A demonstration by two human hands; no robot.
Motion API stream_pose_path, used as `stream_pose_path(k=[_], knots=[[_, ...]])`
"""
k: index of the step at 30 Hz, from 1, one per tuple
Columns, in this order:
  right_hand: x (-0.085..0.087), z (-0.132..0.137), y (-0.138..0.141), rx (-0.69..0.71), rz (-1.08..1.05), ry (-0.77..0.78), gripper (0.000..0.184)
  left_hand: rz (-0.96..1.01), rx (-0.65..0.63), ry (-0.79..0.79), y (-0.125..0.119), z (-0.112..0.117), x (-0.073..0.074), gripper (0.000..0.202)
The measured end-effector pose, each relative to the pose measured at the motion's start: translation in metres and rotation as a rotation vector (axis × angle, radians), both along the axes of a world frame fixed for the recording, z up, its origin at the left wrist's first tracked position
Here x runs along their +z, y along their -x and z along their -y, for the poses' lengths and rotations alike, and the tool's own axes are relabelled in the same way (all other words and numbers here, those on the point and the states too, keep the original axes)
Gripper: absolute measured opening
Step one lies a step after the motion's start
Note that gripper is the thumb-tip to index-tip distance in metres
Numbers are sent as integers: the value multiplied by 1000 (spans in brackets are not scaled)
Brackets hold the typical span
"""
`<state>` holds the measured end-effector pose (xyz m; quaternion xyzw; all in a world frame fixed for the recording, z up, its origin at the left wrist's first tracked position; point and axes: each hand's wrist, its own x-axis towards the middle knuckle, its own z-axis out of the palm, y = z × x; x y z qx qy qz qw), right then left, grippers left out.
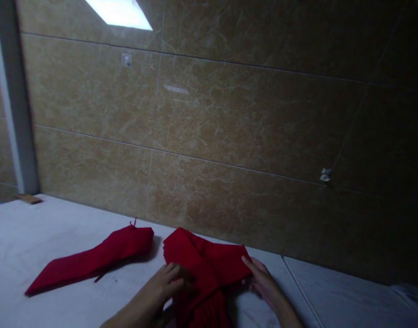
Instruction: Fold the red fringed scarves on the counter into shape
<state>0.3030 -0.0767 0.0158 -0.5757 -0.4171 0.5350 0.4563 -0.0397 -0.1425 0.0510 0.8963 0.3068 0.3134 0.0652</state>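
A pile of red cloth strips (205, 269) lies in front of me, folded and crossing over one another, with gathered lengths running down toward the bottom edge. My right hand (261, 279) grips the right end of the top strip, thumb above and fingers underneath. At the pile's left side, my left hand (169, 282) has its fingers curled against the cloth; their tips are dim and partly lost in the red. Farther left lies a separate folded bundle of red cloth (99, 255), with a thin tie or loose thread sticking up at its upper end.
The white table (72, 218) runs along a tan marbled wall (209, 136), with a seam (302, 289) at right. A small brown piece (30, 199) lies at the far left corner, near a grey post (15, 100). Something greyish (412, 296) sits at the right edge.
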Motion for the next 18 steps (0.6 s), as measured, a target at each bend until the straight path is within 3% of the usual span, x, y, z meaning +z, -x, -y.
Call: stream_pose_path(k=[3,6,9,14,18], knots=[[8,3,7,-37,-5,34,42,-172,-66,44,-15,10,10,41],[13,8,12,-57,-19,44,40,-237,-36,-22,-27,-2,9,34],[8,22,16,-33,7,87,43,-281,-36,-87,-34,-17,0,39],[-16,56,31,205,-1,118,67,-294,-2,-52,-33,-25,-23,56],[-22,66,52,254,70,84,79,-246,11,-37,-33,-25,-28,63]])
